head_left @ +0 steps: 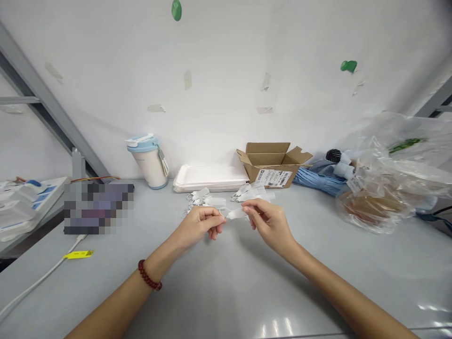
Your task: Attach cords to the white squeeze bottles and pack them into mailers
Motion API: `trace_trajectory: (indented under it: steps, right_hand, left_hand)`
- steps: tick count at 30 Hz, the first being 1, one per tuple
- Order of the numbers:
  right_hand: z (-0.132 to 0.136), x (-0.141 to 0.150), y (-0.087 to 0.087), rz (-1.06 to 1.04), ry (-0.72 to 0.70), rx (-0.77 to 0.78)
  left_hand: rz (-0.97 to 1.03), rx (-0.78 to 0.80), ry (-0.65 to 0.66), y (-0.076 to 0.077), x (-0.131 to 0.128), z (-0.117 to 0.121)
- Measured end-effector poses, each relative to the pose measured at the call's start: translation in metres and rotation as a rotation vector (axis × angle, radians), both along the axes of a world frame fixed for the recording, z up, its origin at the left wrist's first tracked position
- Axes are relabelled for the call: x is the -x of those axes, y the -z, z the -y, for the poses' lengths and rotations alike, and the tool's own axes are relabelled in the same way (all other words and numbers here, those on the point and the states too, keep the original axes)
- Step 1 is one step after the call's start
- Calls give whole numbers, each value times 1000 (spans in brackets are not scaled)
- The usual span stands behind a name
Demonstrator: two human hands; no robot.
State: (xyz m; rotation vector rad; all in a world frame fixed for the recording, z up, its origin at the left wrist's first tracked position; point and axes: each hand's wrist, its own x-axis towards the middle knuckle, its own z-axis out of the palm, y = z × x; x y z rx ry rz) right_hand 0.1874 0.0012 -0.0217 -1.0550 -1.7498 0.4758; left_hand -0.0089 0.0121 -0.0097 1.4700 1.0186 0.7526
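Observation:
My left hand point(199, 227) and my right hand point(269, 222) meet above the grey tabletop point(226, 292), with a small translucent white tag point(236, 214) between them. My right fingers pinch the tag's end, while my left fingertips pinch a thin loop point(222, 212) running from it. Two loose heaps of similar looped tags lie just beyond my hands: one point(202, 199) behind my left hand, the other point(250, 192) behind my right. A dark red bead bracelet point(147, 275) circles my left wrist.
Against the white wall stand a stack of white paper sheets point(210, 179), an open cardboard box point(273, 165) and a blue-lidded tumbler point(150, 162). A clear plastic bag point(384, 179) and blue cloth point(318, 181) lie right. A white cable point(42, 278) runs along the front left.

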Motion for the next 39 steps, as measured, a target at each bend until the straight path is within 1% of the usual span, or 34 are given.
trace_trajectory:
  steps: [5, 10, 12, 14, 16, 19, 21, 23, 25, 28, 30, 34, 39]
  right_hand:
    - [-3, -3, -1, -33, -4, -3]
    - [-3, -1, 1, -43, -27, 30]
    - [-4, -2, 2, -22, -45, 25]
    - [-8, -6, 3, 36, -39, -33]
    - [-15, -14, 4, 139, 4, -147]
    - [-30, -31, 3, 318, 143, -338]
    - [-40, -44, 2, 437, 236, -364]
    - [-47, -55, 1, 581, 283, -310]
    - [-50, -63, 0, 716, 320, -215]
    - [-49, -67, 0, 886, 373, -78]
    - [-48, -66, 2, 952, 380, -26]
    - [-49, -62, 6, 983, 363, 5]
    - [-53, -56, 13, 920, 317, -10]
  left_hand:
    - [3, -27, -75, 1, 2, -4]
    - [-65, -91, -14, 1, 3, -5]
    - [-75, -92, -25, 0, 6, -6]
    - [-53, -98, -86, -1, 10, -10]
    - [-12, -114, -174, -3, 18, -16]
    - [-3, -149, -279, -6, 33, -26]
    - [-51, -156, -312, -8, 41, -31]
    - [-97, -155, -335, -8, 47, -34]
    - [-126, -149, -341, -6, 50, -36]
    - [-150, -124, -319, -2, 51, -38]
    - [-158, -105, -336, 2, 50, -39]
    - [-153, -84, -433, 5, 45, -41]
    - [-95, -76, -555, 7, 42, -42]
